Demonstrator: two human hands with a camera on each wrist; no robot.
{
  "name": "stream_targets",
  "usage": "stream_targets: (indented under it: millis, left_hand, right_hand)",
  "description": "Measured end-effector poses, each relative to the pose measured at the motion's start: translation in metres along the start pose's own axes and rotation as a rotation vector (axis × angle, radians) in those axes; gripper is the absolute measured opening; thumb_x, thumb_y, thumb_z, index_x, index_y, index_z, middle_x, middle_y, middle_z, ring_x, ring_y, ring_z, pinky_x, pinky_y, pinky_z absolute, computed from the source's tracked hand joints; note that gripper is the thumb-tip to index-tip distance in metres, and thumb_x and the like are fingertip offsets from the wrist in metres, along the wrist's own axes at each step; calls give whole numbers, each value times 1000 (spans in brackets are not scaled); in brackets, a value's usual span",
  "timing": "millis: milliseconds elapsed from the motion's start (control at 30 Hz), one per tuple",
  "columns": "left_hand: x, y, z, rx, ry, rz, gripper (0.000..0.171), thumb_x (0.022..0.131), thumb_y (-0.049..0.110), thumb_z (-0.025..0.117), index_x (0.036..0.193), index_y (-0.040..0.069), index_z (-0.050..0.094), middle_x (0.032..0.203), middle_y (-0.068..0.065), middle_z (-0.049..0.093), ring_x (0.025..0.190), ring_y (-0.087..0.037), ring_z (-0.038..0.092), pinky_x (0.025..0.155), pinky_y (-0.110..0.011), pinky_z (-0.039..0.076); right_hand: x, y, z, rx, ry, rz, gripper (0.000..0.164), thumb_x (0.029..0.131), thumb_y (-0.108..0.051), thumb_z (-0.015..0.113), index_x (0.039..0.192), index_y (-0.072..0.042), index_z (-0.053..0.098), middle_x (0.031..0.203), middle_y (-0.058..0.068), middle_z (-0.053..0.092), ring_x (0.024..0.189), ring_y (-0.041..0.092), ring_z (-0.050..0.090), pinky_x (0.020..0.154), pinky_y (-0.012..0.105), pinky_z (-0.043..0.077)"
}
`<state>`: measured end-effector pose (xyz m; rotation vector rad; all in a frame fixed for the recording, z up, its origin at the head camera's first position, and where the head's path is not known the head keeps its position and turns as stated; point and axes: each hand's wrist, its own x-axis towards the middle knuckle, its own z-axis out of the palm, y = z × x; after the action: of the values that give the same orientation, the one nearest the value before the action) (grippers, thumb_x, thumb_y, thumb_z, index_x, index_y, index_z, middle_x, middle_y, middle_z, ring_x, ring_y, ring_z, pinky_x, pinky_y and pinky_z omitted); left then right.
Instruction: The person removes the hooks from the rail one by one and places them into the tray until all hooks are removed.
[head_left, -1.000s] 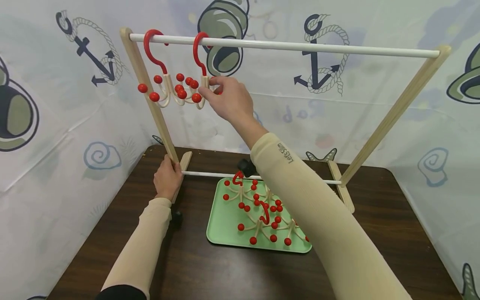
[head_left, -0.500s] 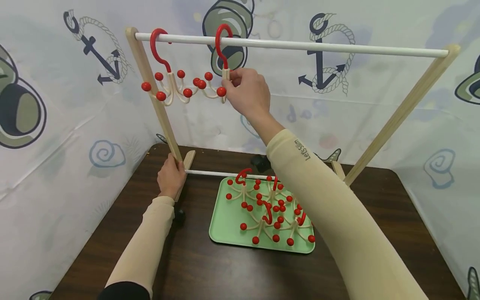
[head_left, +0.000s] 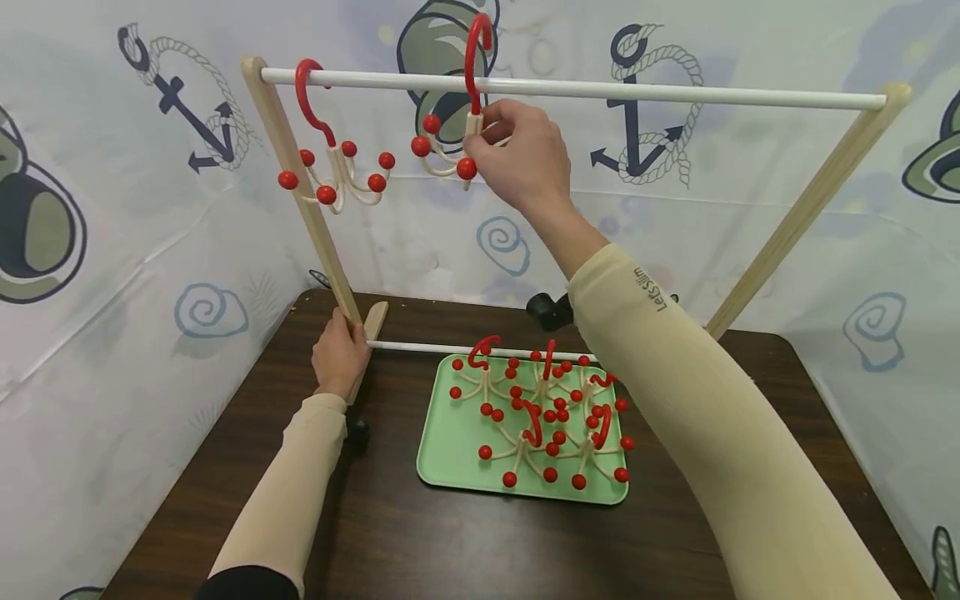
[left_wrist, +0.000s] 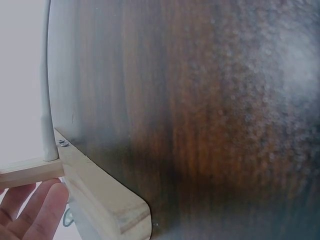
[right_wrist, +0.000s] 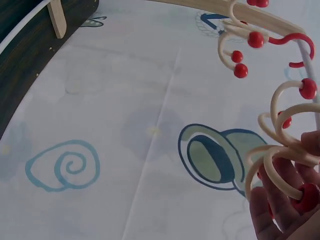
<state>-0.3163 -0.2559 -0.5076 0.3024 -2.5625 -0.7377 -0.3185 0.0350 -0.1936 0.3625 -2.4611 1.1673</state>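
Note:
My right hand pinches the short stem of a hanger with a red hook and cream, ball-tipped arms. Its hook tip stands above the white top rod. In the right wrist view, the held hanger's curved arms spread beside the fingers. Another such hanger hangs by its red hook near the rod's left end. At the lower left, my left hand grips the wooden post of the rack close to its foot. The left wrist view shows fingers against that post.
A green tray on the dark wooden table bears several more hangers, crowded to its right side. A white lower rod runs behind it. The right post slants at the far right. A printed cloth hangs behind.
My right hand has moved right and up with the hanger, and its hook has risen off the top rod. The left hand keeps its grip on the post.

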Motion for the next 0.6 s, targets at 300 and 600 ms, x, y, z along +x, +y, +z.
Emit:
stream_targets:
  millis: [300,600]
  left_hand:
    - [1,-2,1,-3,13,14,25,100,20,50,113,-1,49,94,-23,59,86,-49,61,73,-63,44]
    - [-1,-1,-1,-5,-7,13,27,100,21,48,116,0,48,97,-24,59,89,-49,61,75,-64,44]
  right_hand:
    - [-25,17,-17,18,-37,46,26,89,-30,62,110,-14,68,95,-3,71,93,10,57,76,28,45]
    - [-82,50,4,94,-185,-4,24,82,-19,65,105,-15,71,80,-1,69,71,18,58,64,35,44]
